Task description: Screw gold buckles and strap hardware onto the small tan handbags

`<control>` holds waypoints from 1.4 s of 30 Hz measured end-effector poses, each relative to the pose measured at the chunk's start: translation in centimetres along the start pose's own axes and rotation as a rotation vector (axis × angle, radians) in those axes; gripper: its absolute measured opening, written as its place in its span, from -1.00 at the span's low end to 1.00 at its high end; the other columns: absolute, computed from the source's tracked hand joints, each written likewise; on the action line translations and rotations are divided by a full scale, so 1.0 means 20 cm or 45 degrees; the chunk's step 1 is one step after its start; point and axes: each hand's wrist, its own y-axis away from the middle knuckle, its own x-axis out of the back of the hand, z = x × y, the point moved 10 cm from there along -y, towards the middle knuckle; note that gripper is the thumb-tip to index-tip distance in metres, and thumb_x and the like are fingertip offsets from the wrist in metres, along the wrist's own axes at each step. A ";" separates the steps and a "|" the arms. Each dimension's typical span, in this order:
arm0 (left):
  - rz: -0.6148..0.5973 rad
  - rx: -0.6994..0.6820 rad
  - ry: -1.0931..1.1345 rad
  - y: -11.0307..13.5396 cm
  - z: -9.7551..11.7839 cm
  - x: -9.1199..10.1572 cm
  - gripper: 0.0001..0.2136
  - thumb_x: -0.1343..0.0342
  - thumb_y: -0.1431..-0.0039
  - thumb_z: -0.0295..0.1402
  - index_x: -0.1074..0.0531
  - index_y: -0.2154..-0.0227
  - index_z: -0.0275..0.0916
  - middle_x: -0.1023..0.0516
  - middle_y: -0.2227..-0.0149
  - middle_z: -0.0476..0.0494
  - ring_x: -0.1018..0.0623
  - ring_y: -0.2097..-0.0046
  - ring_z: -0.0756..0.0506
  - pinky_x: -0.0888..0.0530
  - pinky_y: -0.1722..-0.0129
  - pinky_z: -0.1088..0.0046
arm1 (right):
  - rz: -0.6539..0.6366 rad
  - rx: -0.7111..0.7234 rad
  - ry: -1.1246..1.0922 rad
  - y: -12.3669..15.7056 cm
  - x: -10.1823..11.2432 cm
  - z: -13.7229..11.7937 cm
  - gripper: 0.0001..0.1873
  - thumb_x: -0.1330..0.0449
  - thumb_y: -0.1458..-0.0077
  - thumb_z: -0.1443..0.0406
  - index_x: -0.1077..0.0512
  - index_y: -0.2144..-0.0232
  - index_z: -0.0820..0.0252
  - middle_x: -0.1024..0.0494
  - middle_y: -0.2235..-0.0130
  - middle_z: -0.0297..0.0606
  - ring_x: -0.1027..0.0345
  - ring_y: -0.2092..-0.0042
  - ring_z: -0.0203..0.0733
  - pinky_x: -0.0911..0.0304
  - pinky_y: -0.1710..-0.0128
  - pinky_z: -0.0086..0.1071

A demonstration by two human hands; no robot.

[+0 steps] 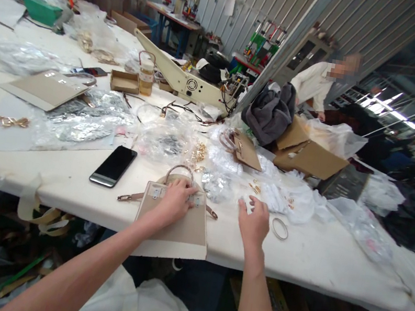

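In front of me a beige handbag panel (175, 227) lies at the table's edge, its brown handle (181, 168) arching at the far side. Brown straps with metal fittings stick out left and right of it. My left hand (176, 198) bears on the panel's upper part, fingers bent over the metal plates near the handle and partly hiding them. To the right, my right hand (254, 222) is raised over the cloth with thumb and fingers apart, holding nothing. Just beyond it lie small gold-coloured metal pieces (255, 186), and a roll of tape (280, 229) sits beside it.
A black phone (113, 166) lies left of the panel. Farther off are another beige bag panel (47, 89), plastic bags (162, 140), a small cardboard tray (124, 81) and a cream machine (188, 80). An open carton (311, 154) stands right; one person (311, 82) is behind it, another at far left.
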 end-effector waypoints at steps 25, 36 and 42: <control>-0.232 -0.046 -0.110 -0.16 -0.04 -0.03 -0.54 -0.31 -0.21 -0.19 -0.65 -0.17 -0.02 -0.55 0.03 -0.32 -0.51 -0.13 -0.40 -0.40 -0.27 -0.02 | 0.108 -0.249 -1.421 -0.03 0.18 -0.01 -0.33 -0.37 -0.34 -0.03 -0.16 0.61 0.12 -0.09 0.65 -0.52 0.10 0.64 -0.43 0.19 0.65 -0.44; -0.195 -0.050 -0.090 -0.14 -0.02 0.00 -0.53 -0.36 -0.15 -0.23 -0.66 -0.15 -0.05 -0.60 0.05 -0.28 -0.55 -0.11 -0.38 -0.46 -0.20 0.08 | -0.309 -0.009 -1.644 0.04 -0.19 -0.88 -0.28 -0.36 -0.36 -0.04 -0.14 0.66 0.10 -0.06 0.66 -0.50 0.08 0.63 -0.39 0.15 0.62 -0.36; -0.156 -0.012 -0.050 -0.15 -0.02 0.02 -0.64 -0.29 -0.19 -0.30 -0.73 -0.05 0.00 -0.66 0.11 -0.27 -0.59 -0.03 -0.33 -0.48 -0.09 0.17 | -0.308 -0.054 -1.670 0.06 -0.28 -0.84 -0.27 -0.35 -0.37 -0.04 -0.09 0.65 0.08 -0.03 0.66 -0.51 0.11 0.64 -0.39 0.15 0.63 -0.35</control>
